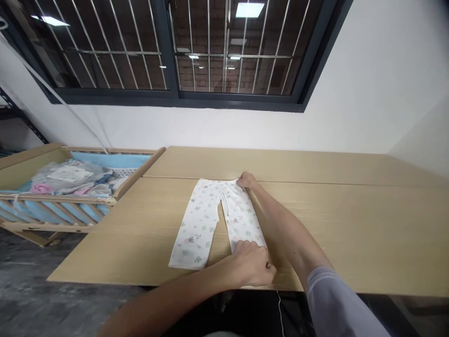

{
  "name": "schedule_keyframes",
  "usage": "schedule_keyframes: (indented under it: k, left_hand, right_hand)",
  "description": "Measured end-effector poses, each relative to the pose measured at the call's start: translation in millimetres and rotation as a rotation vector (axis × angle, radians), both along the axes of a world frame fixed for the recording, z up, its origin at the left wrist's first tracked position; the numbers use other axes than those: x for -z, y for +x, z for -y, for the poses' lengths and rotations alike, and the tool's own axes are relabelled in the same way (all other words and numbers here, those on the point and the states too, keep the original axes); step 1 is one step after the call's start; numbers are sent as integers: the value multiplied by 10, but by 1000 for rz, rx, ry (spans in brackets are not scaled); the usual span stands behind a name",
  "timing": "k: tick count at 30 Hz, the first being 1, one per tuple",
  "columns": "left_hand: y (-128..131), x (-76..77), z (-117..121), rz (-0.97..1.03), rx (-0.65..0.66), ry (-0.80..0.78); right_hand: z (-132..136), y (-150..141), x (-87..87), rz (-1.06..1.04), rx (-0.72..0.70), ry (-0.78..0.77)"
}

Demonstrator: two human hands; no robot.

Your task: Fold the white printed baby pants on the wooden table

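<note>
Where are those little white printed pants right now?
In the head view, the pants lie flat on the wooden table, right of the crib, with the right hand at the waistband and the left hand on one leg.

Workroom interior, viewed from above the desk. Upper centre: a wide window with dark grey frames and a central mullion, fitted with steel security bars; a brick wall stands behind the glass, and rectangular ceiling lights are reflected in the panes. Surrounding wall: white-painted plaster, meeting a second white wall at right. Centre: the desk, two light oak-veneer panels joined along a straight seam. Left: a wooden crib with slatted sides and pale blue padding, just beside the desk. Far left: a black metal shelving rack. Below: a mottled grey concrete floor.
</note>
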State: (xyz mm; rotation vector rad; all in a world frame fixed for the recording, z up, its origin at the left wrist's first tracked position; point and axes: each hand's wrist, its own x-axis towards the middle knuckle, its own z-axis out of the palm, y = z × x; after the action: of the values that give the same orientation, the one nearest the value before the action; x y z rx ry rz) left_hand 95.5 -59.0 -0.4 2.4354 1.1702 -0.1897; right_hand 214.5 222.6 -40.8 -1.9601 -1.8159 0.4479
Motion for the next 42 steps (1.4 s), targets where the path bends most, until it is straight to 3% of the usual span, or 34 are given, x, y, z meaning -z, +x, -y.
schedule_keyframes:
  k: [3, 6, 12, 17, 21, 26, 32, 34, 36, 39, 42]
  left_hand:
    - [-153, -73, 30, 94, -91, 52]
    - [-414, -129, 94, 272, -267, 84]
    - [-1087, -133, 355, 631, -623, -65]
    - [-1613, 20, 512, 600, -802, -43]
    - [-1868, 134, 531, 470, -875, 36]
    - [-1941, 212, 523, 308, -884, 99]
    - [-1938, 203, 591, -21, -952, 161]
    - [-1920, 219, 668, -93, -982, 301]
    - [-1871, 281, 763, -61, -916, 562]
    - [-1738, 460, 898, 93, -644, 894]
    - [-1604, 701, 988, 136, -472, 980]
  right_hand:
    - [0, -27, -75, -29, 15, 5]
    - [-16, -102, -198, -72, 22, 46]
    - [-76, -515, -414, -159, -9, 101]
    - [-81, -1075, -423, -194, -62, 86]
    - [-29, -1477, -397, -186, -89, 43]
    - [36, -1781, -351, -160, -107, -22]
    - [99, -1880, -271, -153, -160, -35]
    - [147, -1868, -276, -170, -203, -6]
    - [259, -1842, -303, -195, -262, 28]
    - [644, -1778, -354, -247, -528, 131]
    - [1272, -1680, -356, -199, -1005, 186]
